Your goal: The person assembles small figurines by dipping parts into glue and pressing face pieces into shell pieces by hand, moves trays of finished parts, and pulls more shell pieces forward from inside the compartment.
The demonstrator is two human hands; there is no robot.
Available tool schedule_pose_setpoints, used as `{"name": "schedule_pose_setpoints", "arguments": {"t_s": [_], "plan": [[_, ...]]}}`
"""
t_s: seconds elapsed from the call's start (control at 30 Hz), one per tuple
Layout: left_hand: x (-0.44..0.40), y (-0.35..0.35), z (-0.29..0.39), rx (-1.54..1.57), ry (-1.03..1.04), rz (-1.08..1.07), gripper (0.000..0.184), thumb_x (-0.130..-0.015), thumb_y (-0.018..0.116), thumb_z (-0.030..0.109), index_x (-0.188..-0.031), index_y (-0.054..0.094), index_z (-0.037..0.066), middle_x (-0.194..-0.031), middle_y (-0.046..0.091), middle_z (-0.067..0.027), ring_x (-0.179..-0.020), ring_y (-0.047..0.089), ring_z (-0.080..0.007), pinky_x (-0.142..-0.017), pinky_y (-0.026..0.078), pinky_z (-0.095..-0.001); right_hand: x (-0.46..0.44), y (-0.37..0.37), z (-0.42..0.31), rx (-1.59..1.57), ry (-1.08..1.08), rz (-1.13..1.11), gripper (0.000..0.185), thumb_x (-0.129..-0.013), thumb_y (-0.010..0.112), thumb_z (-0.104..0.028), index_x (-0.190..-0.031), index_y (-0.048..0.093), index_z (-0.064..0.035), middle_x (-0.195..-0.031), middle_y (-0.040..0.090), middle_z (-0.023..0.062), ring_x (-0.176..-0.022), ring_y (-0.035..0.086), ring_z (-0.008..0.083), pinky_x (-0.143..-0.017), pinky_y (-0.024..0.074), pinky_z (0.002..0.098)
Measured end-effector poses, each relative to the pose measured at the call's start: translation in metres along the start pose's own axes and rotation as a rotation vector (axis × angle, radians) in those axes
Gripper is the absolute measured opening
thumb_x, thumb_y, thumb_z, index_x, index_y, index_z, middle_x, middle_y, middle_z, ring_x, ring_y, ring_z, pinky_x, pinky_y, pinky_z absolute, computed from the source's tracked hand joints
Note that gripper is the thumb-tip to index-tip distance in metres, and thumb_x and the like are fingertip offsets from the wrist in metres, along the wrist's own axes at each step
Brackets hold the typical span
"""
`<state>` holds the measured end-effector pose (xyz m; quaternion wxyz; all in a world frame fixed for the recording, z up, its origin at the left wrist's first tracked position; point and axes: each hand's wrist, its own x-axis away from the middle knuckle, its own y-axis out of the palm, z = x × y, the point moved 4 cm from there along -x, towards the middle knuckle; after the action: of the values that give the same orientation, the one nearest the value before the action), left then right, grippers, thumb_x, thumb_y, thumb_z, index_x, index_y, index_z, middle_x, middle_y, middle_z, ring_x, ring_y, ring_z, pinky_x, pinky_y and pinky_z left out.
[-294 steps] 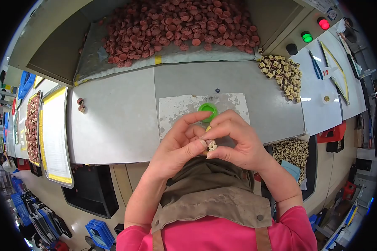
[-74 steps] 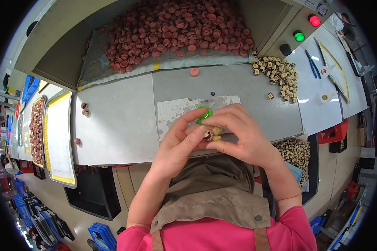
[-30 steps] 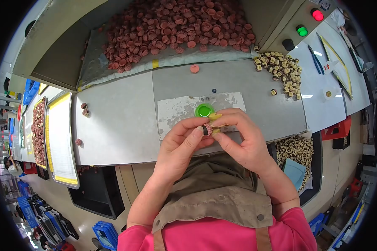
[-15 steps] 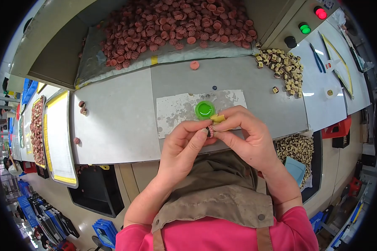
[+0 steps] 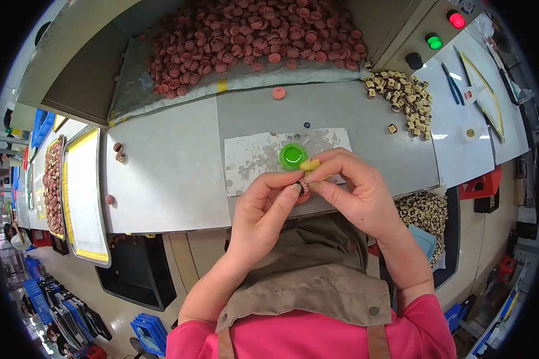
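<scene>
Between my two hands is a small pink, bumpy piece [image 5: 305, 187] with a dark part on its left side. My left hand [image 5: 262, 209] pinches it between thumb and fingers. My right hand [image 5: 356, 194] has thumb and fingertips closed at its right side, with yellow coverings [image 5: 310, 165] showing at the fingers. Just beyond the fingertips a round green dish [image 5: 293, 157] rests on a stained white sheet [image 5: 245, 157]. A tiny dark ball [image 5: 307, 125] lies past the sheet, and a flat pink piece [image 5: 278, 93] farther back.
Pink cups [image 5: 251, 36] are heaped at the back. Cream-and-dark cubes [image 5: 401, 99] lie back right, near pliers [image 5: 453, 84]. More cubes fill a bin [image 5: 453, 227] below right. Trays [image 5: 105, 197] stand left; a black bin [image 5: 139, 272] sits below the table edge.
Compared with a second ago, the piece has turned and shifted slightly right between my fingers, and my right hand has moved a little up. Earlier the green dish was partly covered by my hands.
</scene>
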<state>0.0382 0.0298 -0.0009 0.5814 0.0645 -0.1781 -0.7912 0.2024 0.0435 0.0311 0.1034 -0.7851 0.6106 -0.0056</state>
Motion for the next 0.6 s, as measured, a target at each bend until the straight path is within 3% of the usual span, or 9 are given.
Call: {"name": "schedule_pose_setpoints", "arguments": {"t_s": [0.2,0.3,0.37,0.43,0.5,0.6], "plan": [[0.003,-0.003,0.004,-0.056,-0.052,0.04,0.021,-0.098,0.054,0.005,-0.118,0.056,-0.002,-0.111,0.063,-0.0097,-0.102,0.063,-0.0172,-0.091,0.053,-0.0322,0.002,0.001,-0.006,0.085,-0.033,-0.032,0.013,-0.088,0.064,-0.001,-0.1,0.064,-0.0041,-0.106,0.062,0.009,-0.097,0.063,0.0199,-0.084,0.0509,0.0302],[0.012,-0.025,0.021,-0.278,0.123,0.098,0.02,-0.096,0.056,0.002,-0.115,0.058,-0.003,-0.11,0.064,-0.0091,-0.103,0.062,-0.0147,-0.091,0.05,-0.0283,0.005,-0.009,-0.009,0.246,-0.087,0.034,0.015,-0.087,0.064,-0.003,-0.101,0.064,-0.0034,-0.107,0.063,0.0113,-0.099,0.062,0.0247,-0.086,0.0495,0.0332],[0.012,-0.074,0.039,-0.677,0.414,0.399,0.021,-0.091,0.06,-0.001,-0.113,0.059,-0.002,-0.11,0.064,-0.0116,-0.101,0.063,-0.0175,-0.087,0.051,-0.0298,0.004,-0.027,-0.006,0.366,-0.078,0.14,0.015,-0.086,0.065,-0.004,-0.101,0.064,-0.0025,-0.107,0.063,0.0128,-0.099,0.062,0.0275,-0.088,0.0484,0.0347],[0.007,-0.115,0.068,-1.223,0.504,0.527,0.022,-0.092,0.057,-0.001,-0.114,0.059,0.0,-0.111,0.063,-0.0127,-0.103,0.061,-0.0225,-0.091,0.049,-0.0311,0.009,-0.057,0.004,0.444,-0.004,0.28,0.016,-0.085,0.065,-0.004,-0.1,0.063,-0.0015,-0.107,0.063,0.014,-0.099,0.061,0.0297,-0.088,0.0474,0.0358],[0.008,-0.148,0.074,-1.516,0.479,0.551,0.023,-0.091,0.058,0.001,-0.114,0.06,0.001,-0.113,0.062,-0.0138,-0.106,0.058,-0.027,-0.092,0.047,-0.0337,0.01,-0.086,0.009,0.572,-0.063,0.357,0.015,-0.085,0.064,-0.003,-0.1,0.062,-0.0009,-0.104,0.063,0.0142,-0.098,0.061,0.0292,-0.086,0.0475,0.0353],[-0.005,-0.136,0.081,-1.802,0.545,0.59,0.024,-0.09,0.06,0.005,-0.115,0.06,0.003,-0.115,0.06,-0.0151,-0.11,0.054,-0.0314,-0.094,0.045,-0.0371,0.008,-0.109,0.009,0.72,-0.091,0.465,0.014,-0.084,0.064,-0.003,-0.098,0.062,-0.0005,-0.099,0.062,0.014,-0.093,0.061,0.0297,-0.082,0.0477,0.036]]}}
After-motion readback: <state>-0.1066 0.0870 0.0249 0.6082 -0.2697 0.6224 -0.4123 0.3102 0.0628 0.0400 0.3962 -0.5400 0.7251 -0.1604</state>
